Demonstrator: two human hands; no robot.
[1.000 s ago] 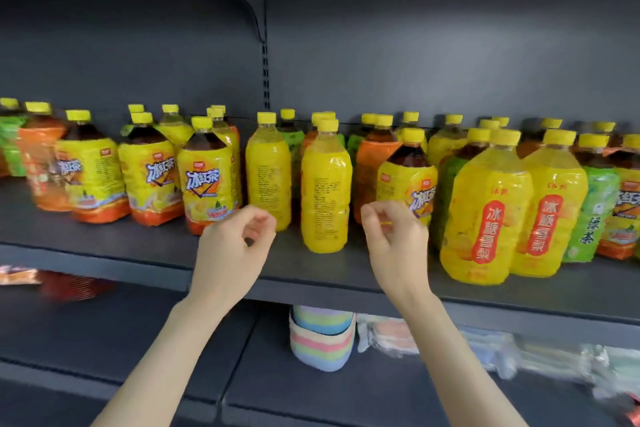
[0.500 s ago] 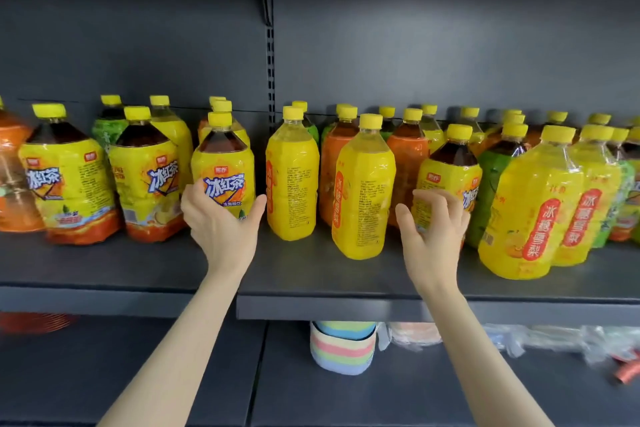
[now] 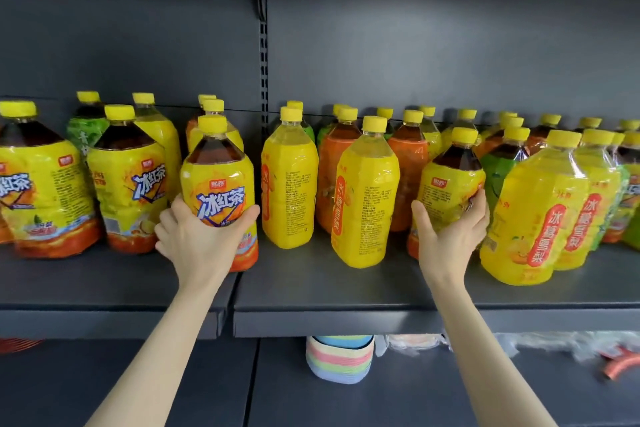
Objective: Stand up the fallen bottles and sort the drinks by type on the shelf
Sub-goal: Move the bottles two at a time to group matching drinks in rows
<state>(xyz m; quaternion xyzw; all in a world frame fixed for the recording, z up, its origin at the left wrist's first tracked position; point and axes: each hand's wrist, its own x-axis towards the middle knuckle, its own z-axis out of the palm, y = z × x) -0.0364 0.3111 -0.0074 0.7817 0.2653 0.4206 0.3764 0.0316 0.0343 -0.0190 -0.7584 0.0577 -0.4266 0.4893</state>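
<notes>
Left hand (image 3: pixel 199 236) is curling round a black tea bottle (image 3: pixel 218 191) just left of the slotted upright (image 3: pixel 264 80). Right hand (image 3: pixel 450 232) is wrapping a second black tea bottle (image 3: pixel 446 191) well right of it. Both are standing on the shelf (image 3: pixel 346 291). Best bet: gripping low, lifting straight, carrying the right one left past the upright - not clipping neighbours.

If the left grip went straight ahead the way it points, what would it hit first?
The left grip holds the tea bottle, so that comes first. Pushed on, the tea bottle would likely meet the yellow bottle just behind it, though depth is hard to judge.
</notes>
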